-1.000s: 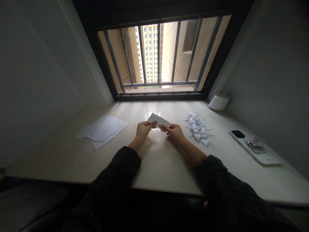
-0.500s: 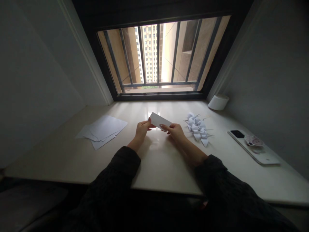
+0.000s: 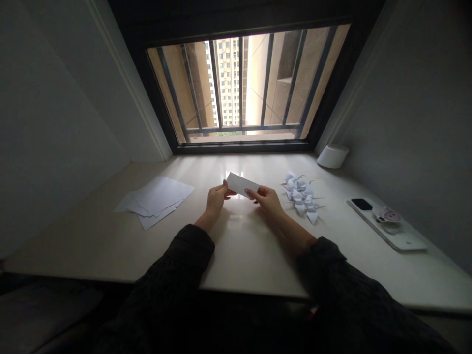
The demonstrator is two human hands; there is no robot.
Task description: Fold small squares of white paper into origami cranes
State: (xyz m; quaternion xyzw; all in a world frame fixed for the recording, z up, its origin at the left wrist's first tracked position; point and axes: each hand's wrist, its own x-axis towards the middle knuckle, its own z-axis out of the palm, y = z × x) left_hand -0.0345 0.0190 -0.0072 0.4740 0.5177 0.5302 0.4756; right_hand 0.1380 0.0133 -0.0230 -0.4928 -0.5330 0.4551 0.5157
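Observation:
Between my two hands a small white paper rectangle (image 3: 241, 185) is held in the air, tilted, over the pale polished counter (image 3: 250, 255). My left hand (image 3: 217, 199) pinches its left end between thumb and fingers. My right hand (image 3: 268, 201) grips its right end the same way. Dark knit sleeves cover both forearms up to the wrists' far side. To the left of my left hand lies a loose stack of white paper sheets (image 3: 155, 199). To the right of my right hand sits a heap of small white origami cranes (image 3: 300, 197).
A phone (image 3: 385, 223) with a round patterned grip lies face up on a white case at the right. A white cylindrical container (image 3: 333, 156) stands in the far right corner. Behind the counter is a barred window (image 3: 239, 88), with grey walls on both sides.
The paper has turned slightly between my fingers and now looks narrower. Both hands stay in nearly the same place, and the view has shifted very little.

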